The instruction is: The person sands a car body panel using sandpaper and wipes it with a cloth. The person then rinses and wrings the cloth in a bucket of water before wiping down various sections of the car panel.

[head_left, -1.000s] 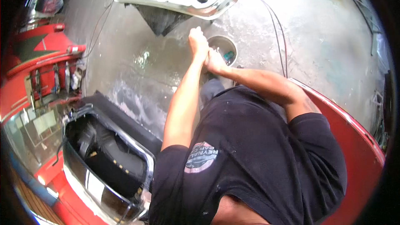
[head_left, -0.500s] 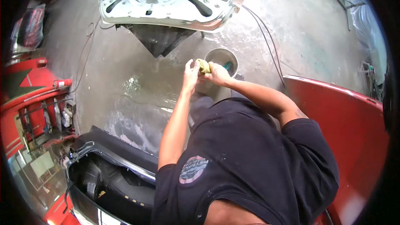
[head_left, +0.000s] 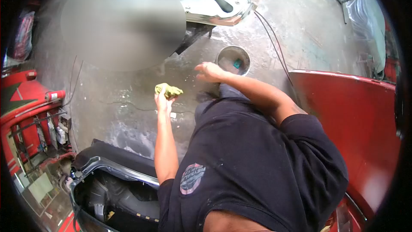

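Note:
A crumpled yellow-green cloth (head_left: 169, 90) is in my left hand (head_left: 162, 103), held out over the wet floor on the left. The fingers are closed on its underside. My right hand (head_left: 209, 72) holds nothing, and its slightly bent fingers point left, a little apart. Just beyond it stands a round bucket (head_left: 247, 62) with cloudy water inside. A small teal item (head_left: 237, 63) shows in the bucket, too unclear to name.
A white car panel (head_left: 201, 6) with cut-outs stands ahead, partly behind a blurred patch. On my right is a large red panel (head_left: 343, 120). A black bumper (head_left: 116, 159) lies at lower left. Hoses (head_left: 272, 38) cross the wet concrete floor (head_left: 124, 107).
Both hands were together on the cloth beside the bucket. My left hand has carried the cloth left and nearer to me, while my right hand has let go and shifted slightly left.

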Motion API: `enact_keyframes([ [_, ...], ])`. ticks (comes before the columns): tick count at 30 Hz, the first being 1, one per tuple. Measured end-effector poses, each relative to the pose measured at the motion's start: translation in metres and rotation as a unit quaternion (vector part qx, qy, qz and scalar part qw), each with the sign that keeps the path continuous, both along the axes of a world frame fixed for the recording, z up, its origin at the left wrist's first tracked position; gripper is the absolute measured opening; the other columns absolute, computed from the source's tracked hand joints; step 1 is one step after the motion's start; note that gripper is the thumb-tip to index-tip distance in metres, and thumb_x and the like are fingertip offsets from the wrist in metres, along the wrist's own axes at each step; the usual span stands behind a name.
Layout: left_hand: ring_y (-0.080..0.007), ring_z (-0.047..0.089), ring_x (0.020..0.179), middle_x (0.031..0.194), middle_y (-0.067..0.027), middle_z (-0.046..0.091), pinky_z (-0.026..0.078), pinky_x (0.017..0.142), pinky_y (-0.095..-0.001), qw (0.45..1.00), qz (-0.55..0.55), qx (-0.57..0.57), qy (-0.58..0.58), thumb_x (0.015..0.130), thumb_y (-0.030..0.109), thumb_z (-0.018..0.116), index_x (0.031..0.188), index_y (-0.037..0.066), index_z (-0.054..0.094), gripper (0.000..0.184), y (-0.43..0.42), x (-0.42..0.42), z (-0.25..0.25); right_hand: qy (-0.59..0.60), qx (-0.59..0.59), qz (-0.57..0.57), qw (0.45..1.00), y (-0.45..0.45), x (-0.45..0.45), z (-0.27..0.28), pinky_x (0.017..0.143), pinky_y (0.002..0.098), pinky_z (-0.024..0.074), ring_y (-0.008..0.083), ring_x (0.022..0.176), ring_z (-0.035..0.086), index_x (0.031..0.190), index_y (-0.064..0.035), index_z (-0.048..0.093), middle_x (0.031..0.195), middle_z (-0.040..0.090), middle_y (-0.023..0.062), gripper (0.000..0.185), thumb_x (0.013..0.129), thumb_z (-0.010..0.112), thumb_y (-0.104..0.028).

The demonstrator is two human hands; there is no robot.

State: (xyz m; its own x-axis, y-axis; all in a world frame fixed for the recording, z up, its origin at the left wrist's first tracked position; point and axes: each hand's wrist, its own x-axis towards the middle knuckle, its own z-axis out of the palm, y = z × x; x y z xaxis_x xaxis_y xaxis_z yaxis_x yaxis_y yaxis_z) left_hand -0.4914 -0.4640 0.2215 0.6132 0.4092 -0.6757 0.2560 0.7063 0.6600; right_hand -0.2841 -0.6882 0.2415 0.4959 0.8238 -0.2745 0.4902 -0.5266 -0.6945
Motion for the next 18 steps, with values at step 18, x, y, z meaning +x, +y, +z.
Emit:
enact_keyframes([
  [18, -0.0202, 0.07, 0.076, 0.095, -0.0087, 0.067, 0.053, 0.05, -0.034, 0.964, -0.085, 0.146, 0.204, 0.098, 0.016, 0.061, 0.118, 0.014, 0.055, 0.021, 0.151, -0.09, -0.033, -0.004, -0.243, -0.3, 0.923, -0.083, 0.124, -0.119, 0.103, 0.0474, 0.0483, 0.0393, 0.121, 0.06, 0.147, -0.0088, 0.043, 0.132, 0.062, 0.0231, 0.065, 0.087, 0.065, -0.023],
])
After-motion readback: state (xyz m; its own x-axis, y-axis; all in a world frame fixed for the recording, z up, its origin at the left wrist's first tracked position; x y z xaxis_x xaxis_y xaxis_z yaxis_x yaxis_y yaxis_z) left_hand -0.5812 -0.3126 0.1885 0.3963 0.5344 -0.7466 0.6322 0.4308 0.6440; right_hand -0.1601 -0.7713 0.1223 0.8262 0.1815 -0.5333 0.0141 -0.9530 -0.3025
